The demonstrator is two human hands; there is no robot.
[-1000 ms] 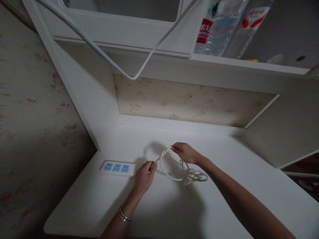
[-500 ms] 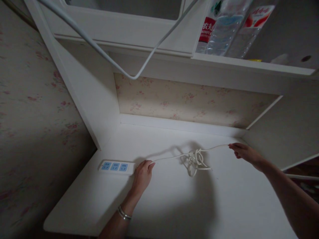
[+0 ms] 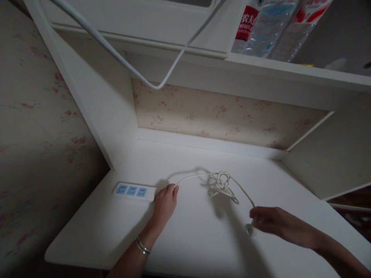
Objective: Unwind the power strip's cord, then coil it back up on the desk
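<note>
A white power strip (image 3: 149, 194) with blue sockets lies on the left of the white desk. Its cord (image 3: 222, 181) runs from my left hand to my right and is looped in a tangle midway. My left hand (image 3: 165, 201), a silver bangle on its wrist, is closed on the cord beside the strip's right end. Over the desk's right side, my right hand (image 3: 268, 221) grips the cord near its other end. Just below those fingers hangs a pale, blurred piece, likely the plug (image 3: 249, 229).
A white cable (image 3: 156, 87) hangs in a V close to the camera. Plastic bottles (image 3: 269, 29) stand on the shelf (image 3: 290, 69) at upper right. Side panels and a flowered wall (image 3: 203, 112) enclose the desk (image 3: 185, 239).
My right hand has moved down and a little left, toward me, with the cord. The cord has slackened and its tangle has changed shape. My left hand has stayed nearly in place.
</note>
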